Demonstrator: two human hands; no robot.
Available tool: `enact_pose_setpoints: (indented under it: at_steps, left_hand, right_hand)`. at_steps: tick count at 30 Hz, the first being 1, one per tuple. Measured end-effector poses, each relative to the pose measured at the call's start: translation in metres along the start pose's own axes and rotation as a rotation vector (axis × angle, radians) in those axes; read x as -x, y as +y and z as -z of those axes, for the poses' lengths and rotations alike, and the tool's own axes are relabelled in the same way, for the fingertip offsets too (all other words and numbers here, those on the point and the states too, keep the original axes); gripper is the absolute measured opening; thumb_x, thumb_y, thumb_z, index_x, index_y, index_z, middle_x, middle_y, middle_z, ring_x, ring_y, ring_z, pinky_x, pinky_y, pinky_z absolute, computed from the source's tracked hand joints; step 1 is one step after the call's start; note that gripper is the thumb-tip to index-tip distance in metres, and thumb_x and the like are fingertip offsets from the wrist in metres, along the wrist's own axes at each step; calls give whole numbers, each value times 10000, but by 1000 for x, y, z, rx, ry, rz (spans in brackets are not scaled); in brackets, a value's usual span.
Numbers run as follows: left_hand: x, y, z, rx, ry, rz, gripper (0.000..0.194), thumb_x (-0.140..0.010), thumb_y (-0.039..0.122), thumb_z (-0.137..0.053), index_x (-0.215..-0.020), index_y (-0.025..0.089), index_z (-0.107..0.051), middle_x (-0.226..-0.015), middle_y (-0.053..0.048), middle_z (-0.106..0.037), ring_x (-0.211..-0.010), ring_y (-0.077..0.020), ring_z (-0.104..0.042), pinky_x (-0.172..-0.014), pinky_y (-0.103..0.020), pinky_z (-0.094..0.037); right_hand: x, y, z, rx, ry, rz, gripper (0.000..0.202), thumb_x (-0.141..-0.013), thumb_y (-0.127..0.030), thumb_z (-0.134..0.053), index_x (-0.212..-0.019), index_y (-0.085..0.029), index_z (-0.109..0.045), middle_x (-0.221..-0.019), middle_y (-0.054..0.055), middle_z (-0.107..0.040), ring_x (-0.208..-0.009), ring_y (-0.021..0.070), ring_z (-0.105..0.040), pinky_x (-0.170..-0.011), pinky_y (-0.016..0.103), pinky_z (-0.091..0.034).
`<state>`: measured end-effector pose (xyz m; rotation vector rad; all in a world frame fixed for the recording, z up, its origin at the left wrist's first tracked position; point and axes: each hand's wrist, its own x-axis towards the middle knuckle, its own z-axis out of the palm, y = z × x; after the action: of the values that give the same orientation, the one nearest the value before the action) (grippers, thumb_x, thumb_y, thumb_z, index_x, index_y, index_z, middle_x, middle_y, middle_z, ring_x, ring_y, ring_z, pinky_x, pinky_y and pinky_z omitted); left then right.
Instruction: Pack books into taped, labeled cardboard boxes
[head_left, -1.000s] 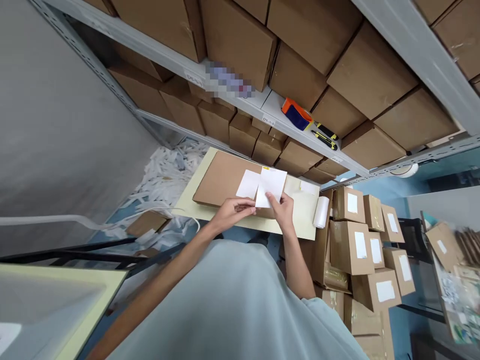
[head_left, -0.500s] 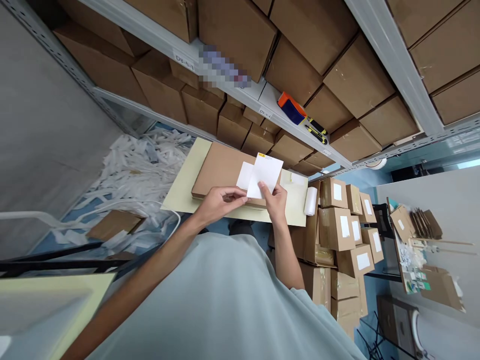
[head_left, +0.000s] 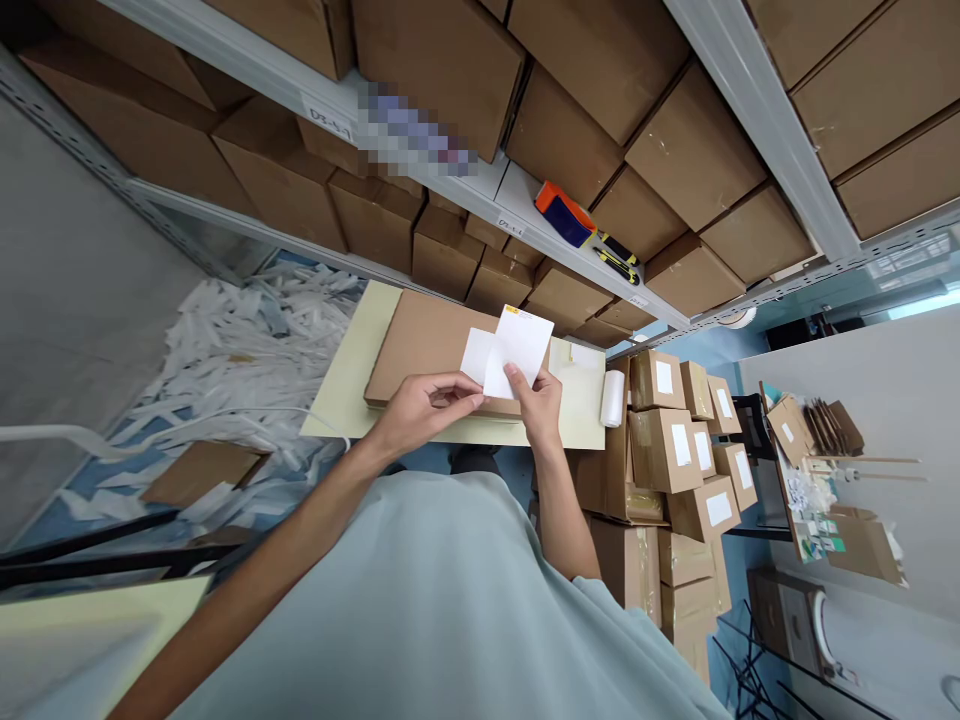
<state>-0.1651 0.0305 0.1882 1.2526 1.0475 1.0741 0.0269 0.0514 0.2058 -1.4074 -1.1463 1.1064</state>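
Observation:
A white label (head_left: 528, 345) with a small yellow mark at its top corner is pinched in my right hand (head_left: 540, 405), thumb on its face. My left hand (head_left: 431, 408) meets the label's lower left corner, thumb and forefinger pressed together there. Both hands are over the near edge of a flat brown cardboard box (head_left: 420, 345). Another white paper piece (head_left: 476, 355) lies on the box, partly behind the label. Under the box is a pale yellow board (head_left: 337, 375).
A white roll (head_left: 613, 398) stands at the board's right end. Stacked cartons (head_left: 660, 450) rise to the right. Shelves of boxes run along the far side, with an orange-and-blue tape dispenser (head_left: 566, 215) and a yellow-black cutter (head_left: 616, 266). Paper strips (head_left: 247, 340) cover the left floor.
The whole view has shifted slightly, so the scene sits a little further left. Both hands keep nearly the same hold on the label.

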Motion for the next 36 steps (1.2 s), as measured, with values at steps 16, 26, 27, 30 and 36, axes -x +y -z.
enact_pose_setpoints:
  at_steps: [16,26,27,30,36]
  left_hand:
    - [1,-12,-2,-137,108,-103,327,-922,533,-716,-835,223,-767,-881,-61,-785,-803,-214,-706,-732,-312,-541]
    - [13,-12,2,-355,18,-232,268,-980,425,-641,-844,226,-756,-852,-21,-745,-730,-156,-634,-705,-285,-488]
    - [14,-13,2,-367,13,-230,259,-978,414,-631,-845,227,-750,-855,-19,-744,-734,-157,-635,-716,-286,-491]
    - [12,-19,12,-421,22,-188,236,-955,402,-612,-844,234,-735,-880,-22,-754,-748,-169,-648,-727,-289,-499]
    - [-13,-50,93,-824,323,84,114,-857,288,-653,-866,214,-739,-995,-46,-803,-915,-219,-685,-817,-298,-476]
  right_hand:
    - [15,23,10,384,-6,132,342,-937,-502,-846,-1118,-213,-858,-1124,93,-818,-935,196,-734,-869,329,-609]
    - [40,16,0,333,-199,165,320,-978,-555,-794,-957,-247,-876,-956,60,-789,-849,197,-692,-751,318,-565]
    - [39,18,-1,339,-201,158,324,-983,-554,-774,-945,-245,-865,-954,59,-785,-848,196,-689,-749,316,-560]
    - [33,23,-1,317,-177,126,331,-978,-542,-723,-908,-233,-822,-946,53,-771,-837,192,-682,-748,310,-553]
    - [20,31,29,255,35,-19,356,-899,-566,-710,-877,-213,-754,-887,47,-772,-802,196,-686,-765,327,-569]
